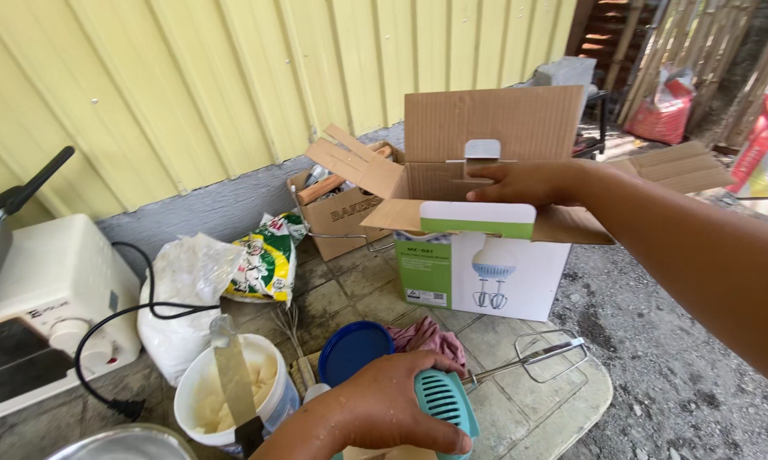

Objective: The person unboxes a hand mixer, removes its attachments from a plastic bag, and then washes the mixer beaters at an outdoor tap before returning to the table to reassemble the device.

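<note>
Left hand [392, 400] grips a teal hand mixer [446, 402] low in frame, fingers closed around its body; one wire beater [544, 353] is fitted and points right, over the paved floor [563, 409]. Right hand [524, 181] reaches out to the mixer's box [486, 277], white and green with brown inner flaps open; fingers rest on the front flap's upper edge, and I cannot tell whether they pinch it or just press.

Doing it well, as I judge: keep the front flap held down and the back flap [494, 119] upright so the mouth is wide; carry the mixer with the beater leading or level, so the wire doesn't snag cardboard; keep a firm whole-hand hold, body looks smooth and hand looks wet.

Around:
- blue lid [352, 349] and pink cloth [426, 334] between mixer and box, in the direct path
- white bucket [230, 396] of pale batter with a spatula [233, 379] standing in it, left of the hand
- white flour bag [184, 294], yellow-green packet [264, 260]
- toaster oven [51, 298] far left, its black cord [120, 341] trailing on the floor near the bucket
- second brown box [341, 217] with a rolling pin behind, against the yellow wall [188, 85]

Obstacles: lid, cloth, side flap sticking out left.
</note>
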